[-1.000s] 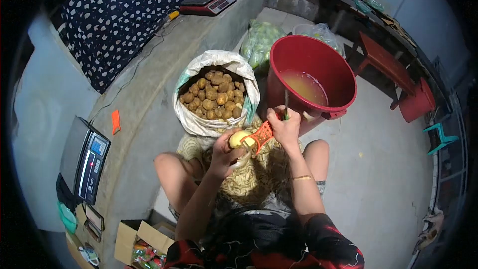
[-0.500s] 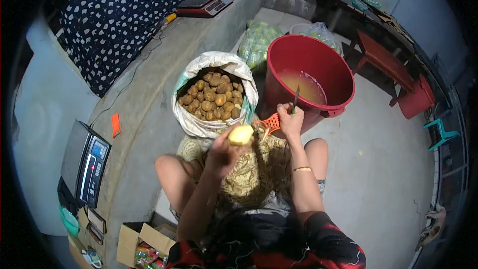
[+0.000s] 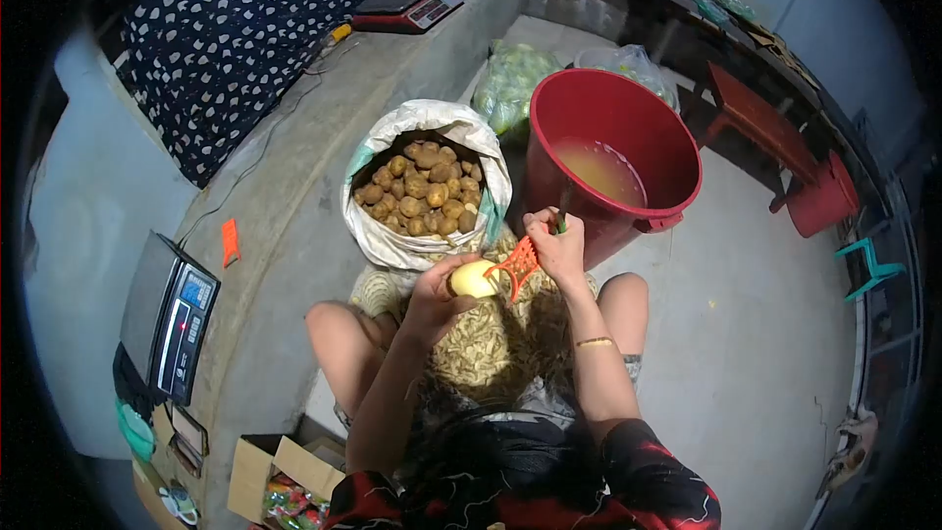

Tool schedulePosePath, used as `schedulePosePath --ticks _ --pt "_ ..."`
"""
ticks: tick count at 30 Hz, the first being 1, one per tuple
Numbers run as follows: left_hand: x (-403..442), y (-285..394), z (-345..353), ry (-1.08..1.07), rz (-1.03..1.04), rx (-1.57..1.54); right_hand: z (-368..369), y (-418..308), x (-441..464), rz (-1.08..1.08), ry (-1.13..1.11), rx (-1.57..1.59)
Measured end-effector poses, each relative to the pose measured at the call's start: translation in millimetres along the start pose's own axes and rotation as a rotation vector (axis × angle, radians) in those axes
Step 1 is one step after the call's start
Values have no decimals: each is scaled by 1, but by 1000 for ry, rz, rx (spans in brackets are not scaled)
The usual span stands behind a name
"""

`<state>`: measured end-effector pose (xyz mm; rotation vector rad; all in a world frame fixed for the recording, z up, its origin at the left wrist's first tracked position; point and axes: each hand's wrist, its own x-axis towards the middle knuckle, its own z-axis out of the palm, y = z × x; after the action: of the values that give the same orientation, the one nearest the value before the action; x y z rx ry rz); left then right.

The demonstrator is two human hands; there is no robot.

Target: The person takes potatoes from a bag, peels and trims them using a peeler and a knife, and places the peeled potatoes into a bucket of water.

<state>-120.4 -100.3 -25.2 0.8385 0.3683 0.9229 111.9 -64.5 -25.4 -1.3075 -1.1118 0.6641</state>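
Observation:
My left hand (image 3: 432, 302) is wrapped round a pale, mostly peeled potato (image 3: 475, 279); some brown skin shows at its left end. In my right hand (image 3: 557, 253) is an orange peeler (image 3: 518, 262), its head against the potato's right side. A knife (image 3: 561, 224) with a green handle is also tucked in that hand, pointing away from me. Below both hands, a heap of peelings (image 3: 481, 348) lies between my legs. Just beyond stands an open white sack (image 3: 417, 116) full of unpeeled brown potatoes (image 3: 422, 191).
A large red bucket (image 3: 589, 118) with cloudy water stands beyond my right hand. Bags of green produce (image 3: 512, 83) sit behind it. On the left ledge are a scale (image 3: 184, 324) and an orange object (image 3: 230, 242). A cardboard box (image 3: 250, 476) is at lower left.
My right hand has moved down and left, bringing the peeler onto the potato. The knife has tilted, so less of its blade shows. My left hand has turned the potato slightly.

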Motion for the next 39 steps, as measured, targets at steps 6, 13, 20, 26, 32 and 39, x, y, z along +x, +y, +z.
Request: schedulePosePath --ticks 6,13,20,26,32,39 --pt "1 -6 8 -98 15 -182 -9 0 9 101 31 -132" --pt "4 -17 4 -67 104 10 -12 2 13 76 53 -155" --pt "3 -23 5 -60 57 -46 -10 8 13 53 52 -182" --pt "2 -28 9 -37 125 -7 -5 -24 -1 -92 79 -170" --pt "3 -6 14 172 -10 483 -15 3 7 31 148 -290" --pt "0 -3 -2 67 -7 -177 -17 20 7 51 84 -166"
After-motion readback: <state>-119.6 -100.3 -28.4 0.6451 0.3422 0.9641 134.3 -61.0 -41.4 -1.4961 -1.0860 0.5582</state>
